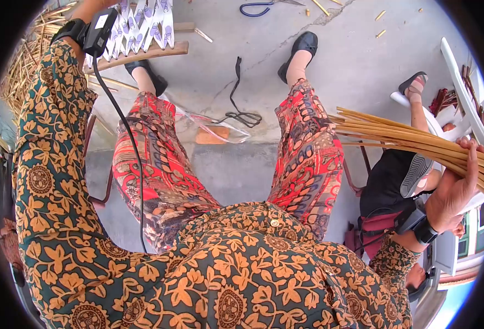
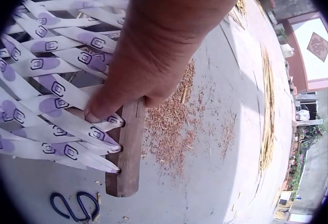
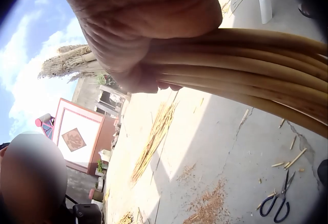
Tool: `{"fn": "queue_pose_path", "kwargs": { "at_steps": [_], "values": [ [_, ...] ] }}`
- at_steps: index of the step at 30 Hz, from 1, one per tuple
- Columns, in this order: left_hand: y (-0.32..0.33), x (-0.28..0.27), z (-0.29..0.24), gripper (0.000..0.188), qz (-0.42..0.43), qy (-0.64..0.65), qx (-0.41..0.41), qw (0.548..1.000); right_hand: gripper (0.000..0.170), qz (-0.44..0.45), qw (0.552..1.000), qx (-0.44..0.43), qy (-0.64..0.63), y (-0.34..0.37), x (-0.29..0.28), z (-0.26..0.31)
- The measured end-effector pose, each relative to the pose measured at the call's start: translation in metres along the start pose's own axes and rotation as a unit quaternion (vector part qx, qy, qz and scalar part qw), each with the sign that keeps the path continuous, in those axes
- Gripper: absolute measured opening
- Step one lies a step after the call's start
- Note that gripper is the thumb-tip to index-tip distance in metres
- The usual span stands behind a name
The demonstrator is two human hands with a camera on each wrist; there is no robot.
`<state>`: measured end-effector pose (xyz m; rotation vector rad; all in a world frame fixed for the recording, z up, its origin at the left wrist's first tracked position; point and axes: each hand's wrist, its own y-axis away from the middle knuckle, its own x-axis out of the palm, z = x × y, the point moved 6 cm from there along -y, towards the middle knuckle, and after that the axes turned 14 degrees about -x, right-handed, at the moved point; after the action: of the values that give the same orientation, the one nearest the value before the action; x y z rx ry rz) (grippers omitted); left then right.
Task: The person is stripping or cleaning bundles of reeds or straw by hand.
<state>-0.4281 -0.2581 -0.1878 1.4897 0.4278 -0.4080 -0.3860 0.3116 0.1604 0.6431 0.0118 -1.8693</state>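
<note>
My right hand [image 1: 451, 198] grips a bundle of long tan stalks [image 1: 398, 131] at the far right. In the right wrist view the same hand [image 3: 154, 34] is wrapped round the stalks [image 3: 246, 73], their feathery heads [image 3: 69, 64] sticking out behind it. The left hand [image 2: 156, 65] holds a wooden bar [image 2: 129, 157] laced with white and purple printed straps [image 2: 56, 91]; its thumb lies on the straps, while most fingers are hidden. In the head view the bar [image 1: 143, 57] is at top left, the left hand mostly cut off by the frame.
Blue-handled scissors [image 1: 255, 9] lie on the concrete floor among cut stalk pieces [image 1: 381, 33]. A dark cord [image 1: 245, 117] is on the floor between the feet. Loose straw [image 1: 31, 60] is piled at left. Another person [image 1: 417, 118] sits at the right, near white chairs [image 1: 456, 71].
</note>
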Motion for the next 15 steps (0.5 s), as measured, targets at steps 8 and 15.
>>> {"fn": "queue_pose_path", "kwargs": {
  "at_steps": [8,15],
  "values": [
    [0.09,0.131,-0.137,0.06,0.172,-0.022,0.138,0.975,0.03,0.011,0.998,0.022,0.05,-0.001,0.054,-0.038],
    [0.235,0.326,-0.217,0.049,0.313,0.066,0.237,0.917,0.033,0.083,0.994,-0.01,0.077,-0.018,0.078,-0.057]
  ]
}}
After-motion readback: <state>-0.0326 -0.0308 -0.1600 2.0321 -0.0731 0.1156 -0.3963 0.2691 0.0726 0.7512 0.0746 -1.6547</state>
